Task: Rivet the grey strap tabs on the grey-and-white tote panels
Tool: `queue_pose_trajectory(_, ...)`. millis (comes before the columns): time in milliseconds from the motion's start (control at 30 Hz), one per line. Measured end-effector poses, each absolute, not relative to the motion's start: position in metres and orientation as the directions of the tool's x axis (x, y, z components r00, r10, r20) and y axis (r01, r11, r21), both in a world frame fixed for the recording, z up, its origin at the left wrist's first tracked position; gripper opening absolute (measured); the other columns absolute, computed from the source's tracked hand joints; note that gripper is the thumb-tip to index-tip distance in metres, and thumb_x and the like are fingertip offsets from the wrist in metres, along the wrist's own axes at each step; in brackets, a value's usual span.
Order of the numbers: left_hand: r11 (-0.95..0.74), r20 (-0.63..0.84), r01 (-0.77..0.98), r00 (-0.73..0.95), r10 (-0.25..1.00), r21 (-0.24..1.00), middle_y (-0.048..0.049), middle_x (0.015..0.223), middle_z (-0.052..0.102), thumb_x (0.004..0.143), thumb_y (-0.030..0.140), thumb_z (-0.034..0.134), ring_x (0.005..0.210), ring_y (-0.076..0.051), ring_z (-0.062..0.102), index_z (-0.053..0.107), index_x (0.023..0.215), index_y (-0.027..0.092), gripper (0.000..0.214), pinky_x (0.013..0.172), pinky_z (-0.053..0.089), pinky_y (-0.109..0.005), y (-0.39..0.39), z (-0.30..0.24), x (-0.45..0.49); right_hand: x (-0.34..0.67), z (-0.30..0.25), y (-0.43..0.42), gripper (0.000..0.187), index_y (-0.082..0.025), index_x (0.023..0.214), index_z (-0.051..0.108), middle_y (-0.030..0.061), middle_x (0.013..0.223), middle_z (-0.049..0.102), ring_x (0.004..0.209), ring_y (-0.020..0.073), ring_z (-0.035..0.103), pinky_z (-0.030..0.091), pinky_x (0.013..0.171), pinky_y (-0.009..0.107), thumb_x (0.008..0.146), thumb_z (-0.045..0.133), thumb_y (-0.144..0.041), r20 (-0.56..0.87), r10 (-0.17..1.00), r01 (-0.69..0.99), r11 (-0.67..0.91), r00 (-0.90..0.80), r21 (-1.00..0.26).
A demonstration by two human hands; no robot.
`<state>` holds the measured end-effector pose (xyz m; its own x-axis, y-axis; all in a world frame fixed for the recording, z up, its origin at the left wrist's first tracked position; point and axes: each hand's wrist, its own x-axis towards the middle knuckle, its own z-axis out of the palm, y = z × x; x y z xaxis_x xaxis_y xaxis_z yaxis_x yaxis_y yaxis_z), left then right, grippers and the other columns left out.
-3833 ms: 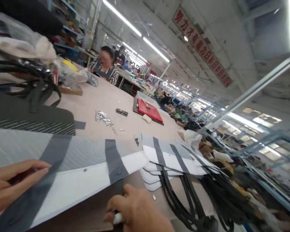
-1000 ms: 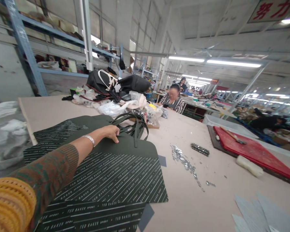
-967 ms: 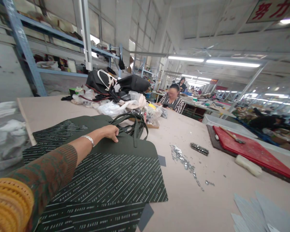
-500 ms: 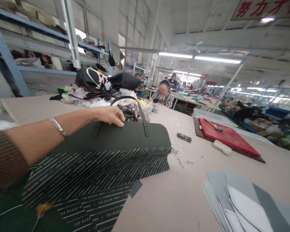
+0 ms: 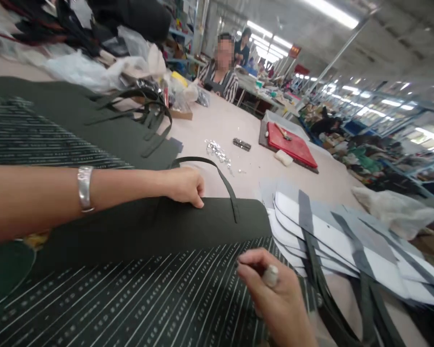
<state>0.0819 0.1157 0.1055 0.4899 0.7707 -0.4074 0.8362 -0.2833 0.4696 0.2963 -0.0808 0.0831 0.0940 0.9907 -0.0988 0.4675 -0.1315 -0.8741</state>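
Observation:
My left hand (image 5: pixel 188 185) grips the top edge of a dark green bag panel (image 5: pixel 217 214), thumb in front, beside its strap handle (image 5: pixel 222 178). Below that edge spreads black lining (image 5: pixel 141 299) printed with white slanting lines and lettering. Over the lining's right part is my right hand (image 5: pixel 275 294), its thumb and forefinger brought together. A whitish band (image 5: pixel 271 275) sits on one of its fingers. Whether anything small is in that pinch, I cannot make out. Behind my left arm lies another dark green panel (image 5: pixel 130 135) with handles and striped lining.
White and grey panels (image 5: pixel 321 226) with dark straps are stacked at right. A red board (image 5: pixel 291 144) bears a hammer (image 5: pixel 282 131). Nearby lie silvery bits (image 5: pixel 217 152), a dark metallic bar (image 5: pixel 242 144) and plastic bags (image 5: pixel 90 67). A person (image 5: pixel 220 72) sits across the table.
The view has swung right and downward. My right hand has come into view over the lining. Another green panel now shows flat behind my left arm, while my left hand still grips a panel edge.

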Motion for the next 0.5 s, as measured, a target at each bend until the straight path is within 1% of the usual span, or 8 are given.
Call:
queue_pose_trajectory(33,-0.308,-0.415,0.838,0.502,0.758,0.451,0.0029,0.055,0.058,0.068,0.03,0.074,0.057,-0.013,0.051,0.071,0.067,0.019,0.011,0.055,0.03,-0.026,0.116,0.094,0.087,0.293,0.071,-0.074,0.02,-0.021,0.082,0.07,-0.0027,0.06,0.057,0.052,0.0111,0.046,0.038,0.05,0.024,0.085,0.064,-0.04,-0.138,0.988,0.488,-0.153,0.066,-0.86)
queue_pose_trajectory(133,-0.368,-0.457,0.82,0.556,0.694,0.438,0.0029,0.053,0.056,0.067,0.03,0.075,0.057,-0.013,0.049,0.07,0.064,0.02,0.012,0.057,0.029,-0.027,0.124,0.072,0.093,0.284,0.037,-0.059,0.018,-0.02,0.081,0.072,-0.0014,0.067,0.064,0.061,0.0129,0.053,0.04,0.058,0.024,0.084,0.062,-0.034,-0.238,0.971,0.53,-0.22,0.035,-0.819)
queue_pose_trajectory(233,-0.382,-0.515,0.783,0.615,0.598,0.491,0.0034,0.054,0.056,0.069,0.031,0.074,0.06,-0.013,0.049,0.069,0.066,0.019,0.013,0.06,0.032,-0.025,0.138,0.063,0.091,0.276,0.02,-0.049,0.015,-0.021,0.083,0.073,-0.0016,0.071,0.068,0.065,0.0137,0.057,0.041,0.063,0.025,0.084,0.062,-0.031,-0.318,0.948,0.545,-0.274,0.014,-0.792)
queue_pose_trajectory(300,-0.371,-0.551,0.757,0.649,0.524,0.538,0.0032,0.056,0.059,0.07,0.031,0.074,0.061,-0.013,0.05,0.07,0.068,0.018,0.013,0.062,0.034,-0.024,0.147,0.058,0.09,0.272,0.017,-0.045,0.014,-0.022,0.084,0.074,-0.0019,0.073,0.069,0.067,0.0139,0.058,0.042,0.065,0.026,0.084,0.062,-0.029,-0.332,0.943,0.558,-0.265,-0.02,-0.786)
queue_pose_trajectory(367,-0.321,-0.585,0.721,0.689,0.427,0.614,0.0021,0.06,0.061,0.07,0.031,0.074,0.063,-0.013,0.052,0.07,0.07,0.016,0.016,0.065,0.038,-0.023,0.153,0.054,0.089,0.268,0.016,-0.042,0.013,-0.023,0.084,0.075,-0.0019,0.076,0.071,0.069,0.0142,0.06,0.043,0.068,0.026,0.084,0.063,-0.027,-0.332,0.942,0.567,-0.248,-0.048,-0.786)
queue_pose_trajectory(433,-0.225,-0.598,0.677,0.73,0.331,0.701,0.0002,0.063,0.064,0.071,0.031,0.073,0.064,-0.013,0.053,0.072,0.073,0.013,0.018,0.07,0.042,-0.024,0.154,0.05,0.088,0.265,0.015,-0.041,0.012,-0.023,0.083,0.074,-0.0016,0.078,0.072,0.071,0.0144,0.061,0.043,0.07,0.026,0.084,0.063,-0.026,-0.324,0.944,0.571,-0.23,-0.067,-0.788)
queue_pose_trajectory(500,-0.118,-0.59,0.643,0.749,0.301,0.757,-0.0021,0.066,0.067,0.069,0.03,0.074,0.064,-0.014,0.056,0.073,0.079,0.011,0.022,0.072,0.047,-0.028,0.151,0.047,0.088,0.264,0.014,-0.041,0.011,-0.023,0.082,0.074,-0.0016,0.079,0.072,0.072,0.0143,0.062,0.044,0.071,0.026,0.084,0.064,-0.024,-0.31,0.947,0.574,-0.209,-0.083,-0.791)
